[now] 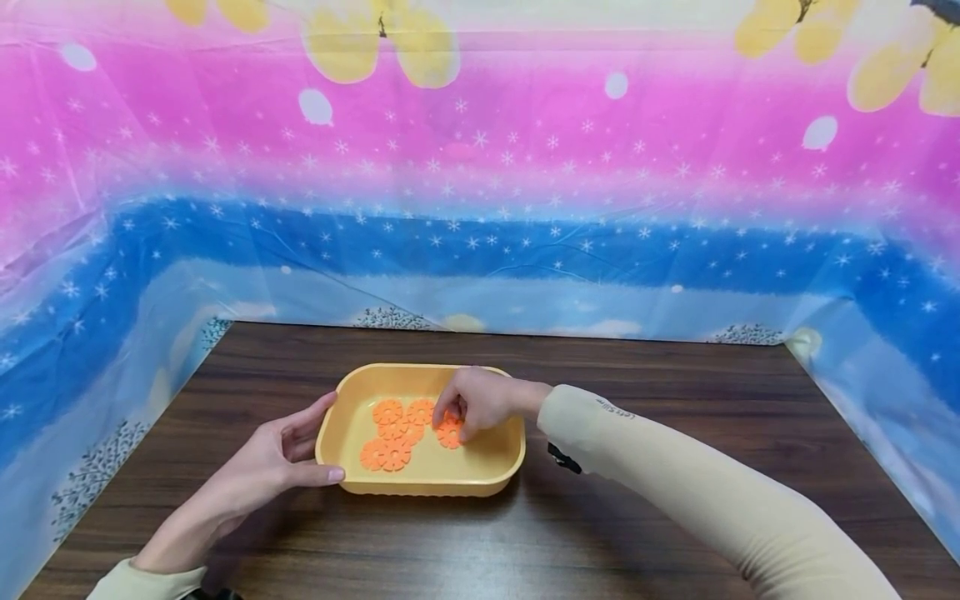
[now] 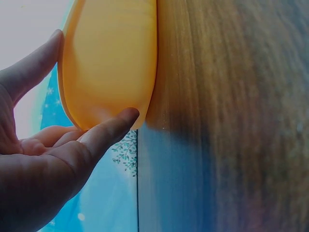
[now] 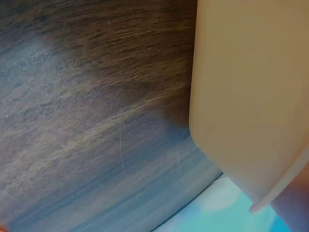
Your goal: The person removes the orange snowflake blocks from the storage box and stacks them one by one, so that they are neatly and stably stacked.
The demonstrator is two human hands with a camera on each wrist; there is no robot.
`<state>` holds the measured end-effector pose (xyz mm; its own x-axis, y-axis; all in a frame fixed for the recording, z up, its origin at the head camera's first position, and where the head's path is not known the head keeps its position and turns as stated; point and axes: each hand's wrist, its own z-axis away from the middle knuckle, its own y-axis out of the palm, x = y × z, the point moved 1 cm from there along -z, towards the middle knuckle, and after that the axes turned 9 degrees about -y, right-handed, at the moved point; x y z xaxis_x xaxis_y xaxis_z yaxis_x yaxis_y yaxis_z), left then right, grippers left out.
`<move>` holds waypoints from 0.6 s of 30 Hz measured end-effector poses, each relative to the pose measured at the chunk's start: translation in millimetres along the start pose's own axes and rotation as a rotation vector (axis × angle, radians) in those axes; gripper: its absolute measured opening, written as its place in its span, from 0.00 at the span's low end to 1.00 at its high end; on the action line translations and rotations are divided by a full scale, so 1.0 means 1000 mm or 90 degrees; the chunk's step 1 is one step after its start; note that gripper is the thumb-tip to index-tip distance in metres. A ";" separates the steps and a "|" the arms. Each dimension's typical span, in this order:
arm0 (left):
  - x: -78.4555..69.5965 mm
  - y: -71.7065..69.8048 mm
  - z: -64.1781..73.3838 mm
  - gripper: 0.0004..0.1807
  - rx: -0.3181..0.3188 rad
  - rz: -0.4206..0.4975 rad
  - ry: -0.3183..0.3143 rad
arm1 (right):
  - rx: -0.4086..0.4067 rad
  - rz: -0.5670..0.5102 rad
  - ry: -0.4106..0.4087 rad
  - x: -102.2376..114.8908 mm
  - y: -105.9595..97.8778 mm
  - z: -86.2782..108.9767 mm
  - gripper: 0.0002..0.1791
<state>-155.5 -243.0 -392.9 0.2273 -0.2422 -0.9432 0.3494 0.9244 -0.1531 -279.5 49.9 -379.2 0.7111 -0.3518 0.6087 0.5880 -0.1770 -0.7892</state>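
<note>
Dark brown wood grain covers the tabletop (image 1: 420, 550), its nearest part bare and faintly shiny. Closest in, at the lower left, shows a cream fabric cuff (image 1: 150, 582), while a long cream sleeve (image 1: 675, 462) with small dark lettering comes in from the lower right, a black object (image 1: 564, 458) at its wrist. Past the cuff, the left hand (image 1: 270, 462) holds the left end of a pale yellow, rounded rectangular plastic tray (image 1: 420, 482), thumb and fingers spread wide, the thumb at the near corner and a fingertip toward the far one. On the tray's floor, left of centre, flat orange flower-shaped discs (image 1: 408, 437) with notched edges lie overlapping in a loose cluster. Right of them, the right hand (image 1: 483, 398) reaches in over the far right rim and pinches another orange notched disc (image 1: 450, 437) between thumb and forefinger; the right wrist view does not show this grip. Beyond the tabletop's far edge hangs a pink and blue cloth backdrop (image 1: 480, 167) printed with white snowflakes, white ovals and yellow winged shapes.
</note>
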 end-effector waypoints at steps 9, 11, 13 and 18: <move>0.000 0.000 -0.001 0.59 0.001 0.004 -0.008 | -0.013 -0.006 0.012 -0.001 0.007 -0.006 0.14; -0.001 0.000 0.000 0.59 0.000 0.004 -0.009 | -0.019 -0.007 0.003 0.000 0.009 -0.008 0.14; -0.001 0.000 0.000 0.59 0.000 0.004 -0.009 | -0.025 0.000 -0.008 0.000 0.011 -0.009 0.15; -0.002 0.000 0.000 0.58 0.000 0.004 -0.007 | -0.033 0.011 -0.010 0.001 0.014 -0.010 0.16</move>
<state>-155.8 -243.1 -391.4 0.2402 -0.2393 -0.9408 0.3481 0.9259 -0.1467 -274.8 37.5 -390.3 0.7272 -0.3408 0.5958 0.5548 -0.2191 -0.8026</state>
